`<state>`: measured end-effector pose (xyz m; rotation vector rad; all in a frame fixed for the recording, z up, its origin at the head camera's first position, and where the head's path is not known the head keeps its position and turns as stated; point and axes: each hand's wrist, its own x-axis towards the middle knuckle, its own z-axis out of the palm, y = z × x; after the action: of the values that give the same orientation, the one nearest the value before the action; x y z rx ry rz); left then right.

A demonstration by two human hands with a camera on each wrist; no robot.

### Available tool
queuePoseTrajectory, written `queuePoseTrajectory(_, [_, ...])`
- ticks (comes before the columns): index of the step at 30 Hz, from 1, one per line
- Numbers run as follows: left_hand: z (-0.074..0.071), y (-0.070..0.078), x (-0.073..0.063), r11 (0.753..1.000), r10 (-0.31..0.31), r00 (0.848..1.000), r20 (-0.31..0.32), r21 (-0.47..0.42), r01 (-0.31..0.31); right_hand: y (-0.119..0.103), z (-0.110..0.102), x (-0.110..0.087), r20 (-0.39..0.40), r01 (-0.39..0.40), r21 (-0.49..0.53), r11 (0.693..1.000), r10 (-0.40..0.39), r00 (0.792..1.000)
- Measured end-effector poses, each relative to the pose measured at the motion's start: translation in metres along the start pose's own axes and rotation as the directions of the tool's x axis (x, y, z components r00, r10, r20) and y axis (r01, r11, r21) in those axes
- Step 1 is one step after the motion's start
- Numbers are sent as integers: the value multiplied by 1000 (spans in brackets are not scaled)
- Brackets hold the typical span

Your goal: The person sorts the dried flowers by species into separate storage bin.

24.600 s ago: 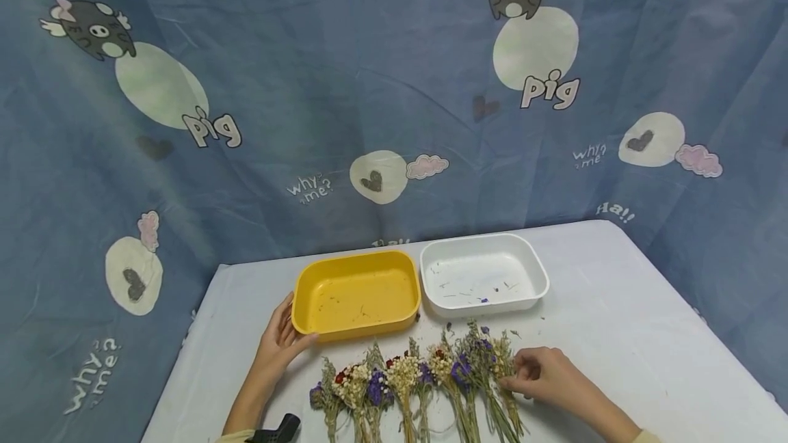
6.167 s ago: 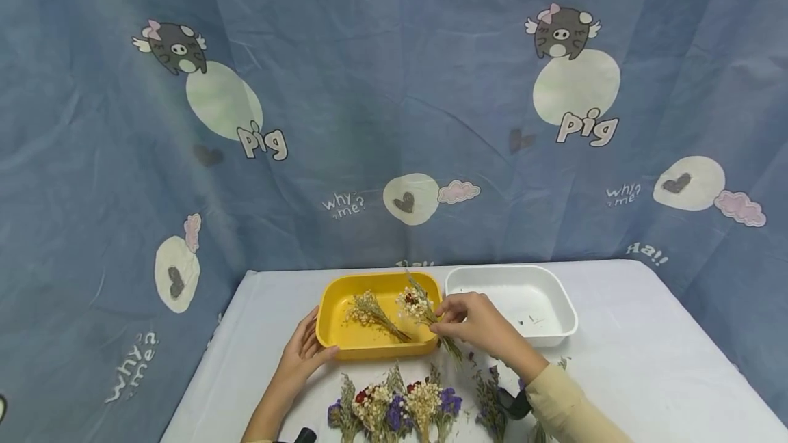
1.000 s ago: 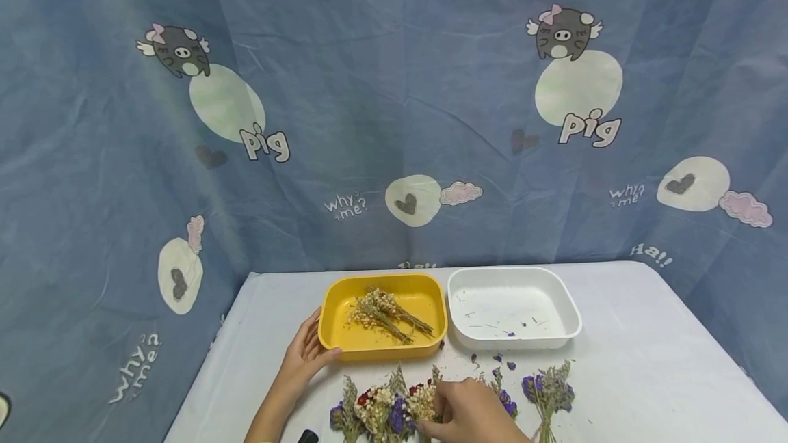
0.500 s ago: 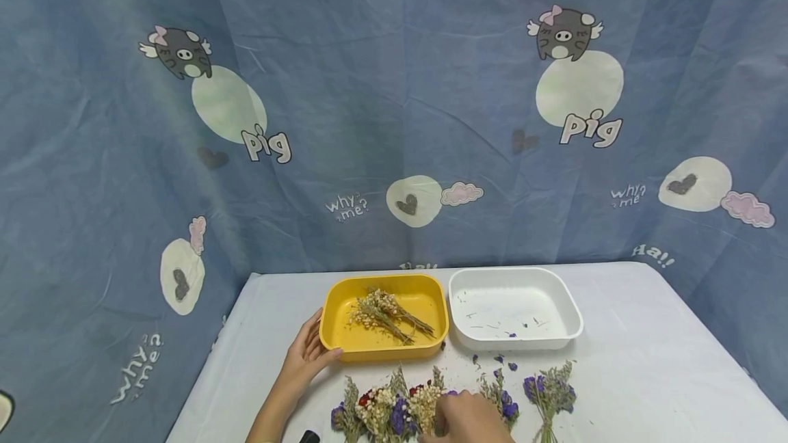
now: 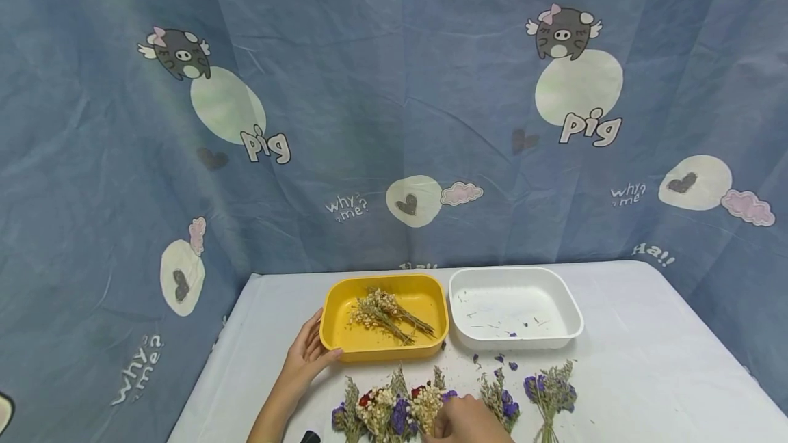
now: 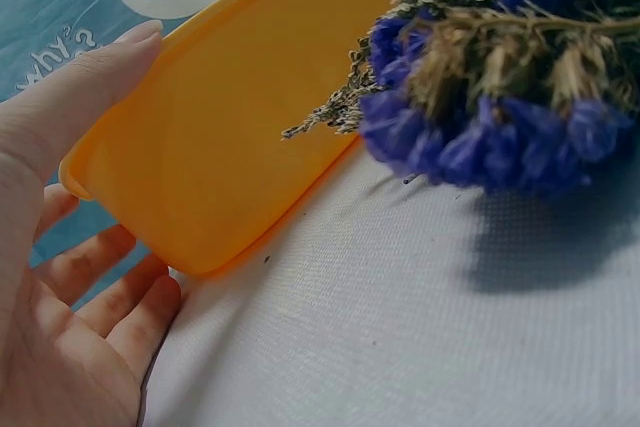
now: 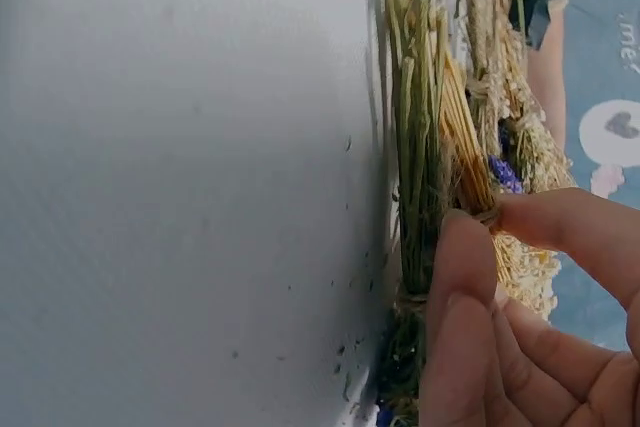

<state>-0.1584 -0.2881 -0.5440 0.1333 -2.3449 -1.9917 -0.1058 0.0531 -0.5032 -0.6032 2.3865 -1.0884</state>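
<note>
My left hand (image 5: pixel 301 359) holds the near-left corner of the yellow tray (image 5: pixel 394 354), thumb at the rim and fingers round its side. Two bunches of dried flowers (image 5: pixel 377 316) lie in the tray. At the front edge of the head view, my right hand (image 5: pixel 473 421) is beside a cream-and-red dried flower bunch (image 5: pixel 425 405). The right wrist view has its thumb and forefinger pinching straw-coloured stems (image 7: pixel 465 132) near the tie. Green stems of another bunch (image 7: pixel 410 137) lie alongside. Purple flowers (image 6: pixel 490 137) stand close before the left wrist camera.
A white tray (image 5: pixel 517 344) with loose bits in it stands right of the yellow one. Several more bunches (image 5: pixel 377 407) lie left of my right hand; two purple bunches (image 5: pixel 506 403) lie right of it. Fallen purple petals (image 5: pixel 499 359) dot the white tablecloth (image 5: pixel 640 361).
The yellow tray, earlier with only crumbs, now holds two bunches, and the row on the table has gaps. Over the last second my right hand has lowered slightly; the left stays put.
</note>
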Motion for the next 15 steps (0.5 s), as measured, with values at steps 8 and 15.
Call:
queuePoseTrajectory(8, [1,1,-1,999,34,999,-13,17,-33,9,0,-1,2,6,142,990,-6,1000])
queuePoseTrajectory(15, [0,1,-2,1000,30,1000,0,5,-30,11,0,-5,24,-16,233,972,11,1000])
